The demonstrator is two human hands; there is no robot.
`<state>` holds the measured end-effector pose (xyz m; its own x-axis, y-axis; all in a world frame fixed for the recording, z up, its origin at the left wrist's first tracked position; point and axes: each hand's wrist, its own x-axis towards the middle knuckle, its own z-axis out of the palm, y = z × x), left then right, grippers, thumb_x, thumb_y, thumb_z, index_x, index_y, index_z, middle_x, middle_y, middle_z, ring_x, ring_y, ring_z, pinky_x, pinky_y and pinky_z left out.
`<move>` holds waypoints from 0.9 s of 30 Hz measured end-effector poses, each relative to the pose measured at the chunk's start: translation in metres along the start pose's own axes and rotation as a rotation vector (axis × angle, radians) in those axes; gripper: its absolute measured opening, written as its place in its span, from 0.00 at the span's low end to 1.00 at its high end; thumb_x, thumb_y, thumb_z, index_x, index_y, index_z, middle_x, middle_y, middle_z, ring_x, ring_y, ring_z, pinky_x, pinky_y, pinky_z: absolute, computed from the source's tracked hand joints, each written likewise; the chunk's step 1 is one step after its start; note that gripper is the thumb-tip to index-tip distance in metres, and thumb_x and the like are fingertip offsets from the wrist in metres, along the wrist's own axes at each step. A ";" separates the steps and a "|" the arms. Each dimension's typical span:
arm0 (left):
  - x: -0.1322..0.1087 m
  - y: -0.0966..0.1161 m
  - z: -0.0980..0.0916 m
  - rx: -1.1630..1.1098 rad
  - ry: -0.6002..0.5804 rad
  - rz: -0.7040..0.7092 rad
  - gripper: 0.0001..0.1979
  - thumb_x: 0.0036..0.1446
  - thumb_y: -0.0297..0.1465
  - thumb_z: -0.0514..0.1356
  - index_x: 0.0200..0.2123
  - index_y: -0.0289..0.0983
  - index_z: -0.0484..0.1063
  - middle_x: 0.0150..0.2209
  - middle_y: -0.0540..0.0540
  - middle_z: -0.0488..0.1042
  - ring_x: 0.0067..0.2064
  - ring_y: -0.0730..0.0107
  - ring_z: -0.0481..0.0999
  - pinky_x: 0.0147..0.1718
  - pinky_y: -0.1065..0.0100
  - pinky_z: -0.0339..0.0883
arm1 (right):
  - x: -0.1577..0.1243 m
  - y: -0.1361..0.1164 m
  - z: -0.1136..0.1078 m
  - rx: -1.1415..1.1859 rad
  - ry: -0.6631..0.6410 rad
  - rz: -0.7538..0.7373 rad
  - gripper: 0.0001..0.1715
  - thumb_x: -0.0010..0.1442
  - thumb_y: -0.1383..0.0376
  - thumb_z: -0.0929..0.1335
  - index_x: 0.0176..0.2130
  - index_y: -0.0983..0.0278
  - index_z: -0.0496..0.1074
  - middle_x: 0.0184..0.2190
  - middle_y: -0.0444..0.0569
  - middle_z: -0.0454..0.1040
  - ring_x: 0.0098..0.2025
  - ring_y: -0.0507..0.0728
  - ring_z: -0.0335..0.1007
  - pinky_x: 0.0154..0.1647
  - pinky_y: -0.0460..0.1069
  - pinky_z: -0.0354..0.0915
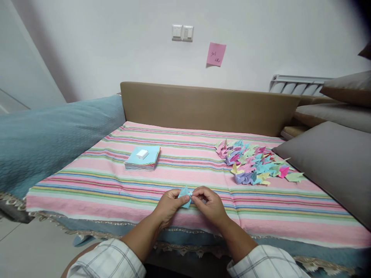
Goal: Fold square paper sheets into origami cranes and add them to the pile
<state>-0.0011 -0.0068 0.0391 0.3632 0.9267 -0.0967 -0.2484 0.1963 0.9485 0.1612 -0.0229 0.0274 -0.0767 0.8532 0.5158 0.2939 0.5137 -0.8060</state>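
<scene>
A small piece of folded light-blue paper [184, 192] is held just above the striped cloth [185, 154], close to its front edge. My left hand [170, 205] pinches the paper between thumb and fingers from the left. From the right, my right hand [209, 204] closes thumb and forefinger on the paper's right tip. At the back left lies a stack of coloured paper sheets [142, 166], blue on top, with a small white block [142, 154] resting on it. Off to the right, many folded paper cranes [252, 162] in several colours sit in a loose pile.
Grey cushions [330, 154] are stacked along the right side. A brown backrest [208, 110] runs across the back, and a blue-covered armrest [63, 131] stands at the left. On the wall are light switches [182, 33] and a pink note [216, 54].
</scene>
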 end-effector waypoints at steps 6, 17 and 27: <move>0.000 -0.003 0.001 -0.053 0.009 -0.007 0.18 0.35 0.39 0.71 0.27 0.33 0.77 0.24 0.50 0.74 0.27 0.73 0.67 0.31 0.72 0.58 | 0.000 -0.003 0.002 0.053 -0.019 0.064 0.05 0.54 0.63 0.67 0.29 0.63 0.70 0.26 0.45 0.71 0.27 0.51 0.66 0.29 0.46 0.65; 0.000 -0.008 0.005 -0.129 0.053 -0.053 0.19 0.34 0.39 0.72 0.27 0.33 0.74 0.21 0.52 0.70 0.23 0.78 0.62 0.23 0.75 0.50 | -0.002 0.001 0.008 0.218 -0.007 0.217 0.09 0.52 0.59 0.68 0.30 0.63 0.68 0.24 0.43 0.68 0.26 0.50 0.64 0.27 0.46 0.62; 0.000 -0.009 0.008 -0.253 0.098 -0.012 0.17 0.34 0.36 0.72 0.25 0.32 0.73 0.21 0.52 0.69 0.23 0.80 0.63 0.23 0.75 0.52 | -0.005 -0.001 0.018 0.270 -0.092 0.286 0.17 0.48 0.54 0.71 0.33 0.62 0.66 0.22 0.40 0.64 0.25 0.50 0.60 0.26 0.45 0.60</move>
<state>0.0079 -0.0110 0.0333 0.2821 0.9479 -0.1479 -0.4656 0.2701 0.8428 0.1444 -0.0260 0.0208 -0.1162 0.9635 0.2412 0.0559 0.2488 -0.9669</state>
